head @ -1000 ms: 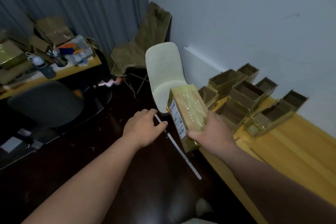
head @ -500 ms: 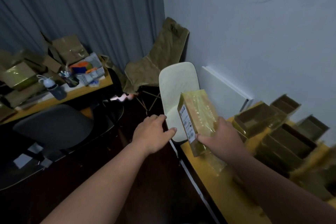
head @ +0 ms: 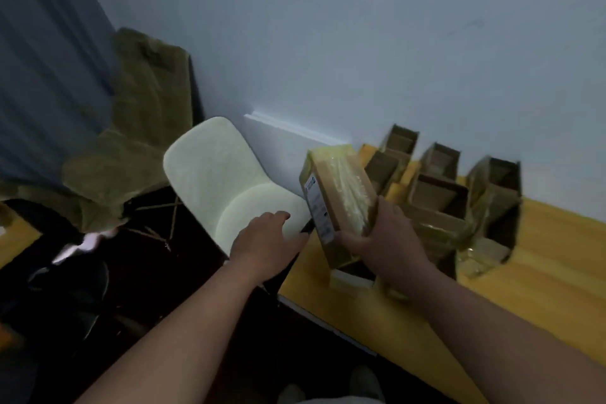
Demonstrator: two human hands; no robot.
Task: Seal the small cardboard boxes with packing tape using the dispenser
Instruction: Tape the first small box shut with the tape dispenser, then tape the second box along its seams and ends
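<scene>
Gripping a taped box (head: 337, 193) in right hand (head: 383, 243), fingers hidden behind, left hand (head: 265, 243) loosely open

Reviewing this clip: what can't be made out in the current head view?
- Tape dispenser: not in the head view.
- Label on the taped box: print too small and blurred.
- Taped box's lower end: hidden by the right hand.
- Left hand: fingers partly foreshortened; whether it touches the chair is unclear.
- Open boxes: contents in shadow.
- Table: cut off at the right edge.

Both hands fwd: left (head: 265, 241) loose (right (head: 382, 239) gripping).
</scene>
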